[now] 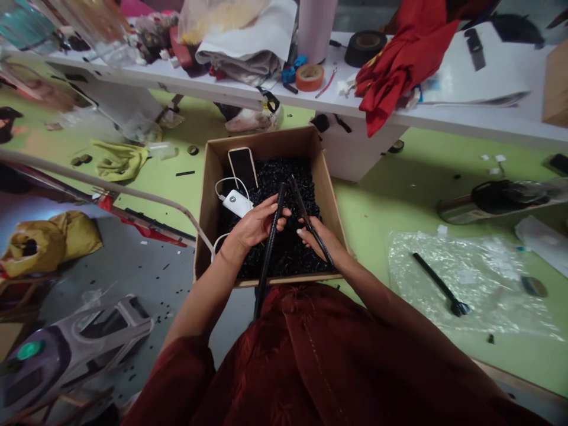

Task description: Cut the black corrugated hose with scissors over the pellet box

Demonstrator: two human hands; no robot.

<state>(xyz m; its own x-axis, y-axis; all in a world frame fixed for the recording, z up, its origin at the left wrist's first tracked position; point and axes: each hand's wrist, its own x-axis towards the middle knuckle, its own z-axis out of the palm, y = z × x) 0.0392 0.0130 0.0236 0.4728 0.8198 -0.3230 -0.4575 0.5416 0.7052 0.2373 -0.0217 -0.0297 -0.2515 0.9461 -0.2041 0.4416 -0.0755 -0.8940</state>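
Observation:
My left hand [262, 223] is closed round a long black ribbed strip [268, 251], whose top end points up over an open cardboard box [333, 207]. In my right hand [320, 236] is a slim dark tool [306, 216], apparently scissors or tweezers, its tip near the strip's upper end. Many small black pieces [284, 168] fill the box beneath both hands. A phone [242, 167] leans at the box's back left, and a white power bank [238, 203] with a white cable lies below it.
Behind the box runs a white shelf [328, 100] with tape rolls [309, 77] and red cloth [399, 65]. On the right, clear plastic [488, 278] lies under a black strip [437, 281], near a metal flask [465, 204]. A grey stool [89, 337] stands lower left.

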